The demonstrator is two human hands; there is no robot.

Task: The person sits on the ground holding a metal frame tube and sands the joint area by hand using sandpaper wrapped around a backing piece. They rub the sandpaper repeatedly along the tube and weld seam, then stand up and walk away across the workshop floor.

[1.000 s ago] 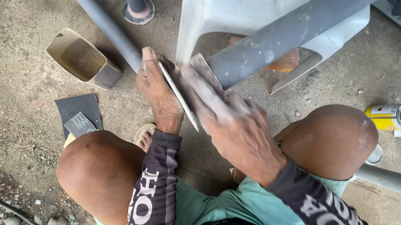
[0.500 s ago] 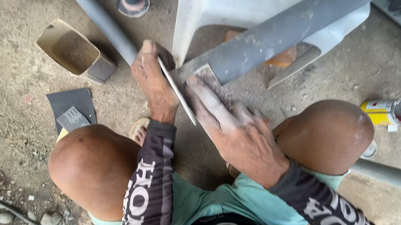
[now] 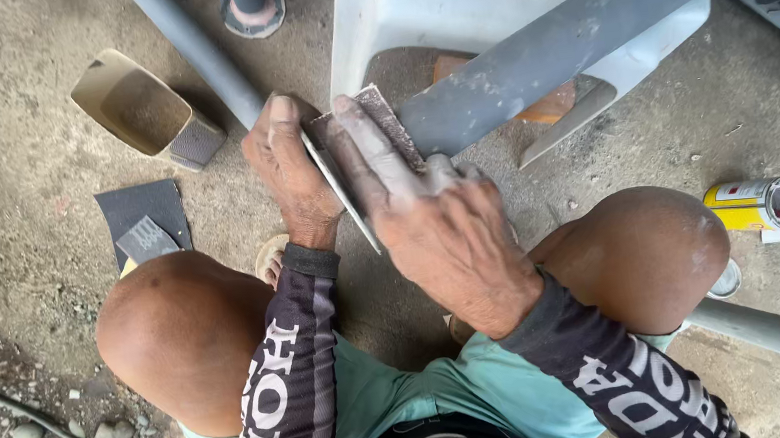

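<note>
the person is squatting on a dusty concrete floor (image 3: 34, 191), knees spread, working between them. the left hand (image 3: 292, 176) is closing around the edge of a thin flat grey panel (image 3: 340, 190), thumb lying along the top, holding it on edge so only its narrow pale rim is showing. the right hand (image 3: 439, 223) is lying flat and open, fingers stretched forward, pressing a piece of sandpaper (image 3: 387, 121) against the panel's face. the sandpaper is looking dark brownish-grey, worn and powdered with pale dust, and its far corner is sticking out past the fingertips. both hands are coated in the same grey dust.

just beyond the hands a grey primed body part (image 3: 584, 30) is slanting across, with a pale grey-white shell (image 3: 424, 0) behind it. to the left a tan plastic scoop-like container (image 3: 143, 110) is lying on its side, and near the left knee more dark sandpaper sheets (image 3: 143, 218) are resting on the floor. by the right knee a small yellow can (image 3: 760, 203) is lying tipped over.
</note>
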